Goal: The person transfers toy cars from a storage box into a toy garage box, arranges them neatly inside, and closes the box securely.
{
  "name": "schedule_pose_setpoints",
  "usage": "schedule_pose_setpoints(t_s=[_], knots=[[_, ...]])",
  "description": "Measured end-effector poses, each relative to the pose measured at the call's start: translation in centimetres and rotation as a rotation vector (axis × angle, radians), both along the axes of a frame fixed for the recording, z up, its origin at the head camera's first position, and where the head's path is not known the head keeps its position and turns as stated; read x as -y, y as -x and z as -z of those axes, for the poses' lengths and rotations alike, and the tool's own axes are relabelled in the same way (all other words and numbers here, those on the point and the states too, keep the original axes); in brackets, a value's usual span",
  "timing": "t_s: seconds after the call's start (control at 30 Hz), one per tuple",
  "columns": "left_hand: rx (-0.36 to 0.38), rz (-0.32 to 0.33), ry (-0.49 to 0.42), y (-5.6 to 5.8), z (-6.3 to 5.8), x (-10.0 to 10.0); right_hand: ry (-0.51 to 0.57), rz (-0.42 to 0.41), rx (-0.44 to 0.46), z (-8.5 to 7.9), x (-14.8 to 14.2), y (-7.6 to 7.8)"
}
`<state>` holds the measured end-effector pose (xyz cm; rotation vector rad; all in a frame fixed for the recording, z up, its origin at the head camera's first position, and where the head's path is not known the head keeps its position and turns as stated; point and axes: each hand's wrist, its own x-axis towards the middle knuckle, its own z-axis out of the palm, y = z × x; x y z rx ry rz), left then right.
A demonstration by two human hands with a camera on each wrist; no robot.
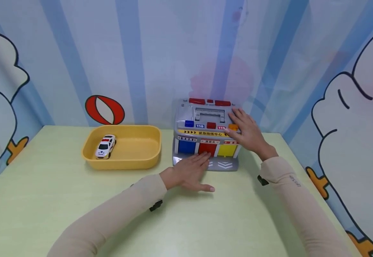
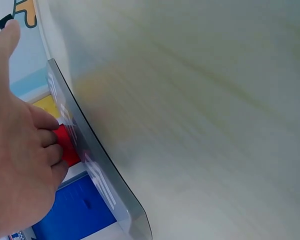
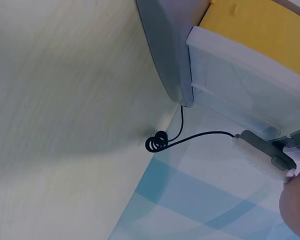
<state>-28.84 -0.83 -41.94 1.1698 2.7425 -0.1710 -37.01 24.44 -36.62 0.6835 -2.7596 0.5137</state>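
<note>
A grey toy garage [image 1: 184, 112] stands upright on the table, with a handle on its roof and blue, red [image 1: 207, 147] and yellow [image 1: 226, 150] doors along the front. My left hand [image 1: 191, 173] reaches over its front ramp, fingers extended with the tips at the bottom of the red door and the thumb stretched out to the side. In the left wrist view the blue door [image 2: 77, 210] shows below those fingers. My right hand [image 1: 249, 132] rests spread on the right end of the roof, thumb near the front edge by the orange button [image 1: 233, 127].
Left of the garage is a yellow tray [image 1: 141, 144] with a white toy police car [image 1: 106, 146] in it. A coiled black cord [image 3: 157, 142] runs to a small grey-and-white piece [image 3: 265, 155] beside the garage. A patterned curtain [image 1: 161, 64] hangs behind the table.
</note>
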Motion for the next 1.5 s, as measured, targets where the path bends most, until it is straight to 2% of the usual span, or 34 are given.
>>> schedule_pose_setpoints(t_s=[0.33, 0.57, 0.93, 1.17, 1.3, 1.5], knots=[[0.01, -0.017, -0.006, 0.5, -0.6, 0.3, -0.022, -0.007, 0.024, -1.0, 0.5, -0.1], [0.031, -0.042, -0.027, 0.5, -0.6, 0.1, -0.022, -0.009, 0.021, -1.0, 0.4, -0.2], [0.04, -0.038, -0.031, 0.4, -0.4, -0.1, -0.016, -0.018, 0.011, -0.6, 0.1, -0.3], [0.075, -0.045, -0.072, 0.4, -0.9, 0.3, -0.014, -0.022, -0.006, -0.3, 0.0, -0.1], [0.08, -0.016, -0.122, -0.1, -1.4, 0.4, -0.012, -0.023, -0.011, -0.1, -0.1, -0.1], [0.057, 0.044, -0.199, -1.5, -2.1, 0.6, -0.003, -0.011, -0.024, 0.2, -0.1, -0.1]])
